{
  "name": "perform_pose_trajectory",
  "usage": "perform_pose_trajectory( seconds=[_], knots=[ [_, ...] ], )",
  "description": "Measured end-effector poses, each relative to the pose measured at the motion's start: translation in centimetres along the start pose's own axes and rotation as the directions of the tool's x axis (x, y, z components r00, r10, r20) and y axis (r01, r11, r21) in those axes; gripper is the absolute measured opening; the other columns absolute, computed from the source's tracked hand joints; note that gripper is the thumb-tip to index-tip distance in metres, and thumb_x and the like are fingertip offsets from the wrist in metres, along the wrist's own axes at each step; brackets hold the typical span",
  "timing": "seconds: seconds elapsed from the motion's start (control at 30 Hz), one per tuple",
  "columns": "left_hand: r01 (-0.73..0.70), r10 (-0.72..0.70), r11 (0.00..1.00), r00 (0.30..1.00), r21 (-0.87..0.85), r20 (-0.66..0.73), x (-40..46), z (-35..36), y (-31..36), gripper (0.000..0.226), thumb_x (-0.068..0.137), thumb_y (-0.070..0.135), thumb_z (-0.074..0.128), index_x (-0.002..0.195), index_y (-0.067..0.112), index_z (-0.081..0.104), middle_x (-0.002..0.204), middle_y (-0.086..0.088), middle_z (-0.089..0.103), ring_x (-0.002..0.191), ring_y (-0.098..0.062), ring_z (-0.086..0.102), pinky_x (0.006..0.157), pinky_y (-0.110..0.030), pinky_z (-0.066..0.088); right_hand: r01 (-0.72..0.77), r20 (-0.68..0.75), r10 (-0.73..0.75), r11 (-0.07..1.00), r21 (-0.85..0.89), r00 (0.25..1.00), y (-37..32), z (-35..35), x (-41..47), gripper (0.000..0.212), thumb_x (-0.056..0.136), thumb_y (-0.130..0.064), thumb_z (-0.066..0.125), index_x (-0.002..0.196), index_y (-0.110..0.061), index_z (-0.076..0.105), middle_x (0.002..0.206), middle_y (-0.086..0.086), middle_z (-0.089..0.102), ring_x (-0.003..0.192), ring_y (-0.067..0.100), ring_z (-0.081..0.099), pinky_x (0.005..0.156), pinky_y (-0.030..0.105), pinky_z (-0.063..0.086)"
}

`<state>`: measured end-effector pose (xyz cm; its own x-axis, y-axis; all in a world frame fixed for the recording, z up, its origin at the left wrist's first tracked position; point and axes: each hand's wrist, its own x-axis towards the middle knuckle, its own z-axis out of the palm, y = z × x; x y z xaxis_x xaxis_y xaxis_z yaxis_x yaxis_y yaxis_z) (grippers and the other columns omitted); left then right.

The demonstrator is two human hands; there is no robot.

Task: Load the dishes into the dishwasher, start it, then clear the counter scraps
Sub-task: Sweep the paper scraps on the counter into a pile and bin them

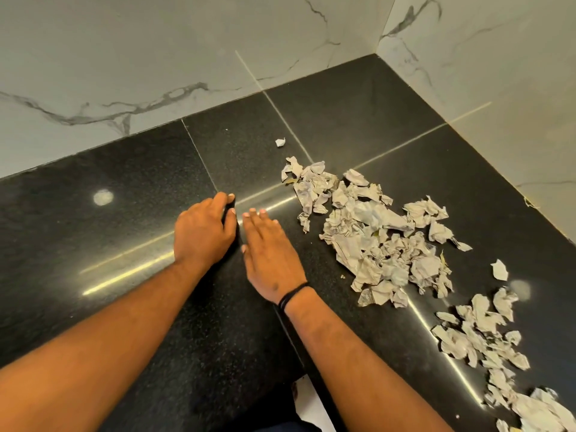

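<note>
White grey-veined marble walls (156,57) meet in a corner above the glossy black counter (109,188).

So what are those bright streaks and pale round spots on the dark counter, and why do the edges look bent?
Head view: the streaks are glare from lights on the polished black counter; the pale round spots look like lamp reflections. The wide-angle lens bows the wall and tile seams. The paper scraps nearest the lower right corner look slightly smeared; both hands are sharp.
</note>
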<state>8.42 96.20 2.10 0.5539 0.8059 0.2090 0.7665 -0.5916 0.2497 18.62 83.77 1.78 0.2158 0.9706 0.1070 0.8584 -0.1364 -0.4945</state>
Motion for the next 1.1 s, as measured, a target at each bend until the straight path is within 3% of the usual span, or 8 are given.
perform_pose_trajectory(
  seconds=[0.17,0.27,0.4,0.5,0.67,0.8,0.97,1.1],
  knots=[
    [0.008,-0.008,1.0,1.0,0.002,-0.006,0.0,0.0,0.1,0.022,0.098,0.033,0.053,0.115,0.02,0.061,0.085,-0.007,0.067,0.077,-0.032,0.064,0.063,-0.039,0.045,-0.151,-0.03,0.148,0.967,-0.207,0.989,3.8,-1.4,-0.8,0.053,0.105,-0.029,0.031,0.154,-0.008,0.029,0.164,0.01,0.02,0.154,0.026,0.009,0.124,0.046,0.017],
    [0.014,-0.014,1.0,1.0,0.001,-0.001,-0.1,0.0,0.0,0.023,0.099,0.034,0.052,0.115,0.022,0.061,0.086,-0.007,0.068,0.079,-0.032,0.064,0.064,-0.039,0.046,-0.189,-0.158,0.165,0.97,-0.151,0.974,4.5,-1.8,-1.9,0.044,0.101,-0.019,0.037,0.139,-0.002,0.052,0.153,0.017,0.041,0.145,0.033,0.033,0.117,0.047,0.032],
    [0.012,-0.011,1.0,1.0,-0.009,0.004,-0.1,0.1,0.0,0.023,0.099,0.033,0.052,0.115,0.021,0.061,0.087,-0.007,0.067,0.079,-0.033,0.064,0.065,-0.04,0.046,-0.015,-0.325,0.004,0.999,-0.032,0.946,3.4,-1.6,0.3,0.027,0.091,-0.003,0.051,0.111,0.005,0.066,0.124,0.023,0.061,0.116,0.036,0.057,0.1,0.046,0.046],
    [0.01,-0.01,1.0,1.0,-0.006,0.011,-0.1,-0.1,0.1,0.023,0.099,0.034,0.052,0.116,0.021,0.06,0.088,-0.007,0.068,0.08,-0.032,0.065,0.065,-0.04,0.048,0.055,-0.162,-0.073,0.993,-0.108,0.984,2.2,-1.3,4.0,0.041,0.093,-0.01,0.053,0.133,-0.001,0.057,0.146,0.02,0.049,0.14,0.038,0.039,0.116,0.049,0.032],
    [0.008,-0.009,1.0,1.0,-0.025,-0.001,-0.1,-0.1,0.1,0.024,0.1,0.033,0.052,0.117,0.021,0.062,0.086,-0.005,0.067,0.079,-0.029,0.064,0.065,-0.038,0.045,-0.125,0.03,0.15,0.905,-0.406,0.988,3.7,-1.7,7.3,0.055,0.104,-0.037,0.032,0.154,-0.015,0.029,0.165,0.01,0.017,0.153,0.035,-0.004,0.123,0.055,0.003],
    [0.019,-0.019,1.0,1.0,-0.019,-0.002,-0.1,0.0,-0.1,0.023,0.1,0.034,0.05,0.116,0.021,0.061,0.087,-0.005,0.067,0.08,-0.029,0.064,0.065,-0.037,0.044,-0.266,-0.009,0.281,0.897,-0.352,0.96,6.6,-2.9,4.3,0.061,0.105,-0.044,0.021,0.158,-0.015,0.017,0.167,0.008,0.009,0.154,0.031,-0.004,0.124,0.052,0.002],
    [0.023,-0.023,0.999,1.0,-0.027,0.005,-0.1,0.2,-0.2,0.023,0.1,0.033,0.051,0.117,0.022,0.061,0.086,-0.004,0.068,0.08,-0.029,0.064,0.066,-0.038,0.044,-0.407,-0.125,0.387,0.853,-0.327,0.913,6.4,-3.5,0.5,0.058,0.102,-0.032,0.032,0.155,-0.009,0.028,0.165,0.009,0.019,0.153,0.034,0.002,0.123,0.054,0.007],
    [0.02,-0.02,0.999,1.0,-0.031,0.001,-0.1,0.2,-0.1,0.023,0.099,0.033,0.051,0.117,0.022,0.061,0.087,-0.005,0.068,0.08,-0.031,0.064,0.066,-0.039,0.046,-0.269,-0.124,0.241,0.907,-0.325,0.963,3.5,-2.8,3.8,0.061,0.095,-0.016,0.044,0.153,-0.009,0.03,0.165,0.011,0.018,0.153,0.036,0.0,0.124,0.055,0.007]
  ],
)
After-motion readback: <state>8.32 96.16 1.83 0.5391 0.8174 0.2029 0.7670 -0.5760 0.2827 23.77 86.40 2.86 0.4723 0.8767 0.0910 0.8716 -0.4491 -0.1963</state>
